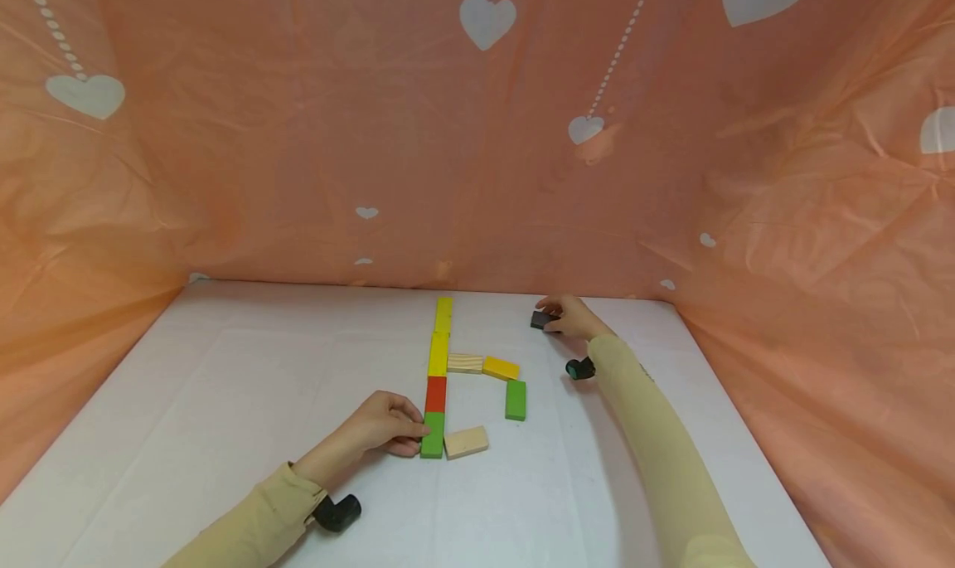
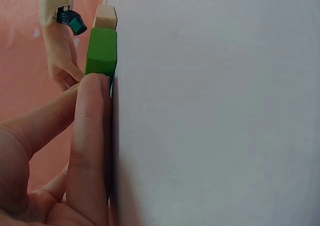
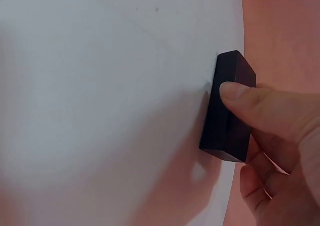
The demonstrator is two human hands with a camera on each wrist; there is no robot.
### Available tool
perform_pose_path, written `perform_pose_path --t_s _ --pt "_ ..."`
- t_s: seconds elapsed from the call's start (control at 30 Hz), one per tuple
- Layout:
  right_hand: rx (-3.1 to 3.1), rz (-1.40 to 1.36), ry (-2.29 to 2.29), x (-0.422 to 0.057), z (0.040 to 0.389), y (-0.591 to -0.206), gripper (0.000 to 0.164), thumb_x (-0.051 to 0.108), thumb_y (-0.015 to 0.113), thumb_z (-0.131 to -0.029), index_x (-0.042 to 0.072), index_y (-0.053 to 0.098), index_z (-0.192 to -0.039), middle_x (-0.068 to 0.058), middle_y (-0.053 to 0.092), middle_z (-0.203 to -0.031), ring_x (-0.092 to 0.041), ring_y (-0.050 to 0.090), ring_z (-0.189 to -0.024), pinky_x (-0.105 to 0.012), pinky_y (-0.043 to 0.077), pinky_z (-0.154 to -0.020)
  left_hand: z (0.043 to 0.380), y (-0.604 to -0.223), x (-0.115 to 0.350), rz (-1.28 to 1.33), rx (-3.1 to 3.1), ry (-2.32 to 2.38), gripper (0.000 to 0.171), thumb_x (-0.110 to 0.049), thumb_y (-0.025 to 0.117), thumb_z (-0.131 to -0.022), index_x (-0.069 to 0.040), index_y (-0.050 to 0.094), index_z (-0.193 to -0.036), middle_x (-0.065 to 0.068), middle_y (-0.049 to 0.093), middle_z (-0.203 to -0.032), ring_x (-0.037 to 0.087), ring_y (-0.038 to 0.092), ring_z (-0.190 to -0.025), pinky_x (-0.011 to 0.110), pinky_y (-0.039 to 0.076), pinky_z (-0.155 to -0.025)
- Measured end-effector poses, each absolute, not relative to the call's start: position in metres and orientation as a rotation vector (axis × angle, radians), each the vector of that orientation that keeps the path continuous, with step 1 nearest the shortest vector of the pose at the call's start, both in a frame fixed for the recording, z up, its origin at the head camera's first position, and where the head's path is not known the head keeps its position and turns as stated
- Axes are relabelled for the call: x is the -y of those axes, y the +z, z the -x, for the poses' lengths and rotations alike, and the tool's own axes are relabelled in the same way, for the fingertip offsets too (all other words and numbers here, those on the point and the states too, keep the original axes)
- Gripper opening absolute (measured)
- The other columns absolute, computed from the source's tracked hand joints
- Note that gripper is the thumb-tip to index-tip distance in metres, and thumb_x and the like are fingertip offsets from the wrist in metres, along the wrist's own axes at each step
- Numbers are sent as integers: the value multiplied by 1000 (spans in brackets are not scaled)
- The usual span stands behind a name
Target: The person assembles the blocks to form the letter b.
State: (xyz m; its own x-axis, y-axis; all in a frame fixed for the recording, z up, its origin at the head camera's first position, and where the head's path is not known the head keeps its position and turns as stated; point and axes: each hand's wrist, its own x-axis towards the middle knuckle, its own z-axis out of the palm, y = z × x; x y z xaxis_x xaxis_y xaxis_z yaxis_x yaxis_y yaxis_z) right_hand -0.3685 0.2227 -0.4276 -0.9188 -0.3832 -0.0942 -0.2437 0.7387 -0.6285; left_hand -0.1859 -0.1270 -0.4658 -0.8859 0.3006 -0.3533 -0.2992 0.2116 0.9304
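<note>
My left hand (image 1: pixel 384 425) rests against the left side of a green block (image 1: pixel 433 435), one fingertip lying over its top. In the left wrist view, fairly straight fingers (image 2: pixel 90 131) touch that green block. It forms the near end of a straight row with a red block (image 1: pixel 436 394) and two yellow blocks (image 1: pixel 439 354) beyond. Farther back on the right, my right hand (image 1: pixel 573 317) pinches a black block (image 3: pixel 227 108) between thumb and fingers. In the right wrist view the thumb lies across it, close over the white table surface (image 1: pixel 298 344).
Right of the row, a striped wooden block (image 1: pixel 466 363), an orange-yellow block (image 1: pixel 501 368) and a green block (image 1: pixel 516 400) form a bent line. A plain wooden block (image 1: pixel 466 442) lies angled beside the row's near end. An orange curtain (image 1: pixel 336 137) hangs behind the table.
</note>
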Motion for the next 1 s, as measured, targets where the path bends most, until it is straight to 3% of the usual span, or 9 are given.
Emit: perform_pose_path --t_s 0.23,0.63,1.0 --pt "-2722 494 -876 -221 365 -424 43 -2 70 -84 0 59 -126 -17 57 -117 -31 51 -104 -39 50 -91 186 -467 128 -15 -2022 1724 22 -3 74 -82 7 60 -95 10 66 -71 13 64 -55 28 59 -56" --pt "-2705 473 -870 -217 358 -419 28 2 66 -89 4 62 -117 -14 57 -113 -28 52 -98 -32 53 -80 186 -466 127 8 -2034 1715 21 -4 74 -83 7 60 -94 11 65 -72 14 64 -54 28 59 -56" --pt "-2762 611 -1061 -209 331 -403 29 3 69 -86 -2 60 -113 -17 60 -109 -31 58 -96 -37 55 -80 186 -464 126 29 -2043 1707 23 -3 74 -82 7 60 -96 12 66 -72 14 64 -55 28 59 -56"
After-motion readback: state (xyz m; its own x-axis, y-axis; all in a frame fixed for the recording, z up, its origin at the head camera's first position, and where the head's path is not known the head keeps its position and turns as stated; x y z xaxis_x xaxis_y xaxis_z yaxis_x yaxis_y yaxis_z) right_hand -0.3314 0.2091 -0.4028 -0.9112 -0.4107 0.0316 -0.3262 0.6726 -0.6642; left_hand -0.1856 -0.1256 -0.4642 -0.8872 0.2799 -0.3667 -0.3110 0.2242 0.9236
